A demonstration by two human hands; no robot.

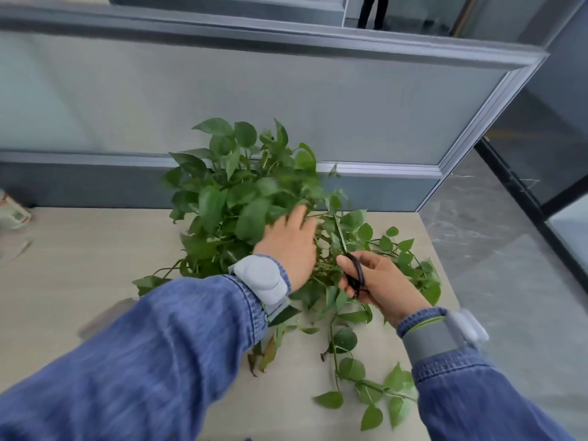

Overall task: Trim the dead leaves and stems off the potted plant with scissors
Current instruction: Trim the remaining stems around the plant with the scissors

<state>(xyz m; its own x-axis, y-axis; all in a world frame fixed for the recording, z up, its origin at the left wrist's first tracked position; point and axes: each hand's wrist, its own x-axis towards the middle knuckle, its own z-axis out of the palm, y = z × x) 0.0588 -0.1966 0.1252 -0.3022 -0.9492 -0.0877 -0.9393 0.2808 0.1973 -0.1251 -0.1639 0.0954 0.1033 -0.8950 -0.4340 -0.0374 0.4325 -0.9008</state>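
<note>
No readable text anywhere in my view. The small object at the left edge of the desk has reddish print on it, too blurred to read. My grey wristbands carry no legible marks, and neither do the black scissor handles.
</note>
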